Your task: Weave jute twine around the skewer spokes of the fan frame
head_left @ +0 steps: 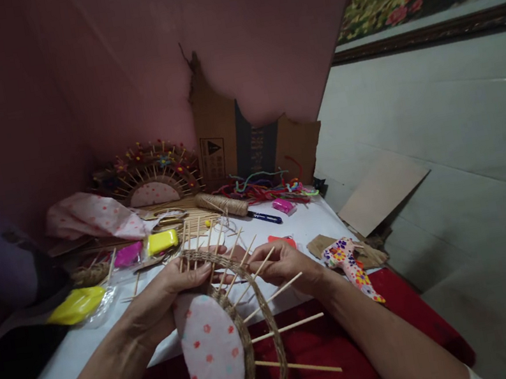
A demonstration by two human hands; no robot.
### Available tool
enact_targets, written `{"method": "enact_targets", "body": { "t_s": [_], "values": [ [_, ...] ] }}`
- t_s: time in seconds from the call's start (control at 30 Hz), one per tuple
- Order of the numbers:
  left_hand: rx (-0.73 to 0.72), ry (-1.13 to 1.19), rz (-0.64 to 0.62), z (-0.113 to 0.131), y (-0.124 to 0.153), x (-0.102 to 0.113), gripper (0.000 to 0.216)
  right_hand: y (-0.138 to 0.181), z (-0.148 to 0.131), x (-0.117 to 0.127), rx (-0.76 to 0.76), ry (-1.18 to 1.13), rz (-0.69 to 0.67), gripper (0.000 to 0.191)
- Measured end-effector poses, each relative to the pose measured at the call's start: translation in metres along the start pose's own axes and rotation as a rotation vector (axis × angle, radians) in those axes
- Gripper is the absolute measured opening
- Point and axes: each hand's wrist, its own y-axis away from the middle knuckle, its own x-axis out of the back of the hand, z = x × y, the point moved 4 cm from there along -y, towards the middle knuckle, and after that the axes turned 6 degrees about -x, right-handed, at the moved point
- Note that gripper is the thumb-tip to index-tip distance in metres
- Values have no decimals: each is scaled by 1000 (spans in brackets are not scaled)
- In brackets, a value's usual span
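Observation:
In front of me a half-round craft piece (212, 351) stands tilted. Its centre is white fabric with red flower prints, edged in brown twine. Thin wooden sticks fan out from that edge, and an outer woven twine band (275, 334) crosses them. My left hand (179, 286) is closed on the upper left of the piece, thumb on the band. Behind the upper sticks, my right hand (285, 265) has its fingers pinched together close to the band. Whatever lies between those right fingertips is hidden.
Behind stand a similar decorated half-round piece (153, 193) and torn cardboard (219, 137). A twine roll (221, 204), blue cutter (264, 217), coloured pipe cleaners (262, 185) and yellow clay packet (162, 241) lie on the table. Flowered fabric (350, 264) sits at right.

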Motion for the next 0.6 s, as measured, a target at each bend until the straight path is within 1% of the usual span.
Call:
{"method": "enact_targets", "body": {
  "t_s": [0.17, 0.23, 0.43, 0.5, 0.6],
  "values": [
    [19, 9, 87, 1, 1, 1, 29, 2, -7, 5, 44, 36, -38, 22],
    [12, 21, 102, 2, 2, 0, 30, 2, -10, 6, 55, 43, -34, 20],
    [2, 14, 56, 5, 3, -4, 34, 6, -20, 7, 148, 19, 18, 22],
    [1, 21, 43, 4, 3, -3, 35, 4, -19, 7, 150, 11, 17, 21],
    [7, 39, 30, 2, 2, -1, 36, 0, -11, 6, 122, 29, -24, 18]
  ]
}}
